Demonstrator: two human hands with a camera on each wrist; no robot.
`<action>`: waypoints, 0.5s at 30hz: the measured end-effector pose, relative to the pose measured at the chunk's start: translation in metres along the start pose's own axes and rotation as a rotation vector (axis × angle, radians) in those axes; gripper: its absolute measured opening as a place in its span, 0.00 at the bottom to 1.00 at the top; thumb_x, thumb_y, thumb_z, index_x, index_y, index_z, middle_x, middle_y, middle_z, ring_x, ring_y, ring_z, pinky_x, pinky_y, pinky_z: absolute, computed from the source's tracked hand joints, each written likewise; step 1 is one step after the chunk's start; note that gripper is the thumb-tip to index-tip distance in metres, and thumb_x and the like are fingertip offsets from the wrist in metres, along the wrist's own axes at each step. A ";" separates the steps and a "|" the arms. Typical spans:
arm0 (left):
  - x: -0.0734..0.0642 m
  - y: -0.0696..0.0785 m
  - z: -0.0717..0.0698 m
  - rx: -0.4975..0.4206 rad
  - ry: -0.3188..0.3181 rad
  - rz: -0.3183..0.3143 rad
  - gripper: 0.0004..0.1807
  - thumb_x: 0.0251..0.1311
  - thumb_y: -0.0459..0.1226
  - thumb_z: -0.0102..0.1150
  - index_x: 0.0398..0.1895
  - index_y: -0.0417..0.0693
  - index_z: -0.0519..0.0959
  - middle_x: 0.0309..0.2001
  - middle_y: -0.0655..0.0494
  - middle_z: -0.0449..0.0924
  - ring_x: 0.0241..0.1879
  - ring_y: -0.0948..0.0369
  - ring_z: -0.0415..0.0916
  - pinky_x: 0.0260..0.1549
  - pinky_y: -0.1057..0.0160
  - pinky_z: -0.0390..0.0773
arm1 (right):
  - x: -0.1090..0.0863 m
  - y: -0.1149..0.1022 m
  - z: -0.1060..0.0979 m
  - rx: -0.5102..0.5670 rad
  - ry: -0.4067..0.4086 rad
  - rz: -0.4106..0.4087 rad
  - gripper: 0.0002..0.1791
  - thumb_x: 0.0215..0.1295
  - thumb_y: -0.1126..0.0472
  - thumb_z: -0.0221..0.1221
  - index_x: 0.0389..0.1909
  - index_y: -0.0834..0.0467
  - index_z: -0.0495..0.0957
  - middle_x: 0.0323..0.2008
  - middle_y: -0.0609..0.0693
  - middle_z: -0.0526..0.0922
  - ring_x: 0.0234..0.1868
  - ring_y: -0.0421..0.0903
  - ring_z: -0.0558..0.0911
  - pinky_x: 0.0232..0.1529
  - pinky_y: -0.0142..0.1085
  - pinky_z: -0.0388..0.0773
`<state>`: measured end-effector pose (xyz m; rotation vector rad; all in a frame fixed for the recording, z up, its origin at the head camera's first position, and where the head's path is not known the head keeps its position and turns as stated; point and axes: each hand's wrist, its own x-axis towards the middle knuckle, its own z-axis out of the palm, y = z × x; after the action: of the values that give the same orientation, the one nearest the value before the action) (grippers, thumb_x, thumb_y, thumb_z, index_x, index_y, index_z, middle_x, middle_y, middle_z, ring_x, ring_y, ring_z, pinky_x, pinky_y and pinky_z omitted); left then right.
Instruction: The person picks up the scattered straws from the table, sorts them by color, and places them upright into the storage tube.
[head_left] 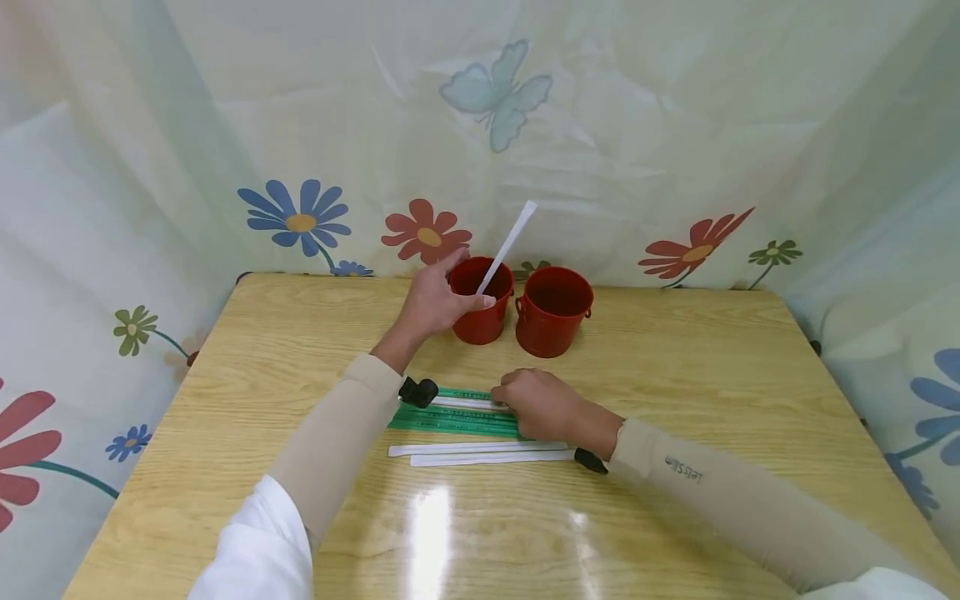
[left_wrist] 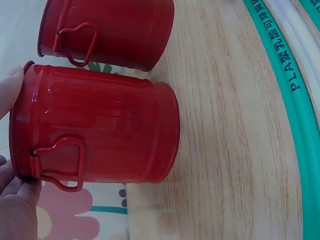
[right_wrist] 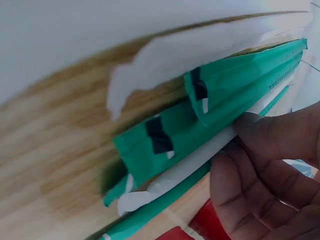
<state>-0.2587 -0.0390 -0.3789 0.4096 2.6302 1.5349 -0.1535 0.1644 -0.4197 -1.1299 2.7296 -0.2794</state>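
Note:
My left hand (head_left: pixel 433 302) grips the rim of the left red bucket (head_left: pixel 480 327), thumb on one side and fingers on the other. A white paper-wrapped straw (head_left: pixel 512 240) leans out of that bucket. Over the table, my right hand (head_left: pixel 546 406) pinches another white wrapped straw (right_wrist: pixel 192 165) between thumb and fingers. This straw lies among several green-wrapped straws (head_left: pixel 459 422), which carry dark printing. Nearer the front, white wrapped straws (head_left: pixel 487 458) lie side by side on the wood.
A second red bucket (head_left: pixel 546 335) with small side handles stands right of the gripped one. Both are near the back edge of the wooden table (head_left: pixel 675 367). A flowered curtain (head_left: pixel 615 142) hangs close behind and at both sides.

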 end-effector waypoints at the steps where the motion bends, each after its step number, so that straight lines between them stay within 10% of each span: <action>1: 0.000 0.000 0.000 0.002 0.000 -0.004 0.50 0.57 0.46 0.78 0.81 0.49 0.62 0.75 0.50 0.72 0.71 0.47 0.70 0.61 0.48 0.83 | 0.001 -0.001 0.000 -0.019 -0.014 0.005 0.13 0.61 0.73 0.65 0.44 0.57 0.88 0.36 0.50 0.89 0.36 0.44 0.84 0.44 0.40 0.87; 15: -0.001 -0.003 0.001 0.012 0.011 0.014 0.50 0.57 0.46 0.78 0.80 0.47 0.63 0.73 0.49 0.74 0.69 0.49 0.72 0.60 0.50 0.84 | 0.010 -0.007 -0.005 -0.156 -0.164 0.050 0.08 0.60 0.68 0.67 0.41 0.58 0.88 0.31 0.49 0.85 0.30 0.44 0.78 0.34 0.38 0.80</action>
<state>-0.2585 -0.0396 -0.3824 0.4230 2.6517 1.5309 -0.1565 0.1532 -0.4136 -1.0683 2.6664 0.0325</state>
